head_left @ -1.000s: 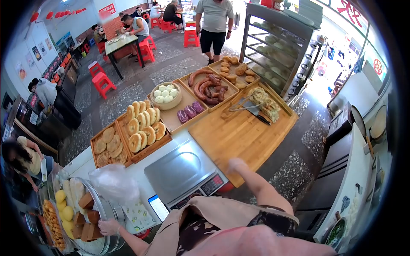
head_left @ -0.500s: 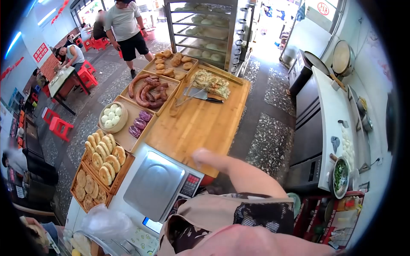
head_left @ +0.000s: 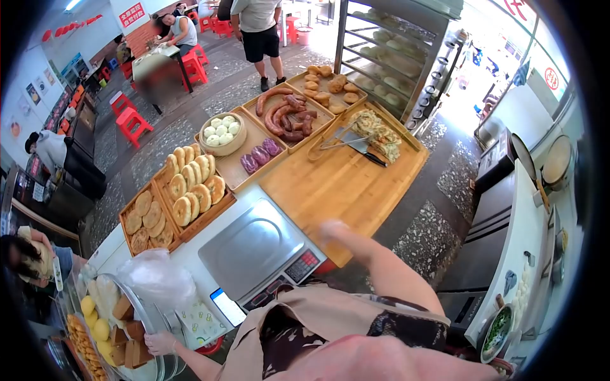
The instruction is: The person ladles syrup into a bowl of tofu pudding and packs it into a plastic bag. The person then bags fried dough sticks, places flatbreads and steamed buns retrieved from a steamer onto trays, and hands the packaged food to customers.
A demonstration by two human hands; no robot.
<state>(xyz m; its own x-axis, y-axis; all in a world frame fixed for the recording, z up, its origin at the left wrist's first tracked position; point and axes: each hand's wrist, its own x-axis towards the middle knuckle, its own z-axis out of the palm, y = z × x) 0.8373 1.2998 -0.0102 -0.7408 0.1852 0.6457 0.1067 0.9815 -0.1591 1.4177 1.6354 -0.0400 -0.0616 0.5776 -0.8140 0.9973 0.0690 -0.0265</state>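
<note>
My left hand is at the lower left, beside brown cake blocks in a clear-walled round container. Its fingers look stretched toward the blocks; I cannot tell whether they touch. My right hand is over the near edge of the wooden board, smeared by motion, so its fingers are unclear. Farther up the board lie a knife, tongs and a heap of shredded, pale-green food. Between my hands is a metal-topped scale, with a lit phone near it.
Trays of flatbreads, round cakes, purple rolls and sausages line the counter's far side. A bun steamer stands among them. Clear plastic bags lie left of the scale. A rack stands behind the board.
My view has turned left and down, so the counter sits farther right. My left hand has come into view by the brown cake blocks. My right hand remains over the board's near edge.
</note>
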